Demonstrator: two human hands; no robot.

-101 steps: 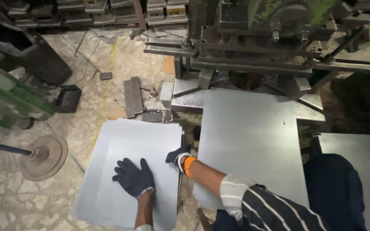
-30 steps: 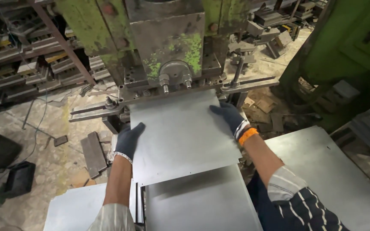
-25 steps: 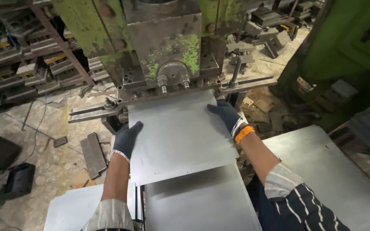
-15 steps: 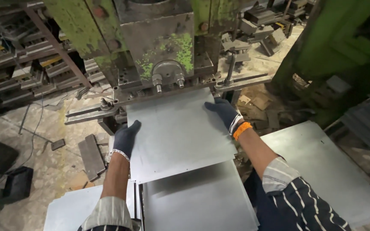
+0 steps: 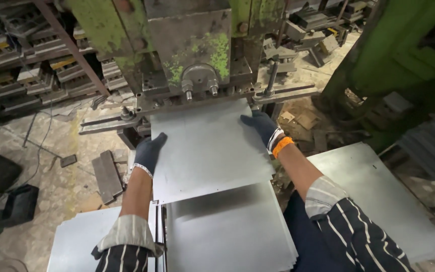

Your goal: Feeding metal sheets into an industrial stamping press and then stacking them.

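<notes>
Head view, left hand: my left hand point(image 5: 149, 151), in a dark glove, sits on the left edge of the metal sheet point(image 5: 207, 151); fingers curled over that edge, gripping it.
Head view, right hand: my right hand point(image 5: 262, 128), dark glove with an orange cuff, is on the sheet's right edge near the far corner; fingers closed on the edge, gripping it.
Head view, sheet: I've got it flat between both hands, its far edge right at the mouth of the green press point(image 5: 192, 45), under the bolted grey block.
Head view, below the sheet: its near edge overlaps a stack of sheets point(image 5: 227, 231) of the same grey metal, lying just in front of me.
Head view, left side: another pile of sheets point(image 5: 81, 242) lies low beside my left sleeve, on the floor point(image 5: 61, 186).
Head view, right side: a further large sheet point(image 5: 378, 196) lies beyond my right forearm, apart from the one I'm holding.
Head view, background: racks of dark metal parts point(image 5: 31, 75) stand behind the press on the left.
Head view, floor: a flat dark metal bar point(image 5: 107, 174) lies near my left wrist.
</notes>
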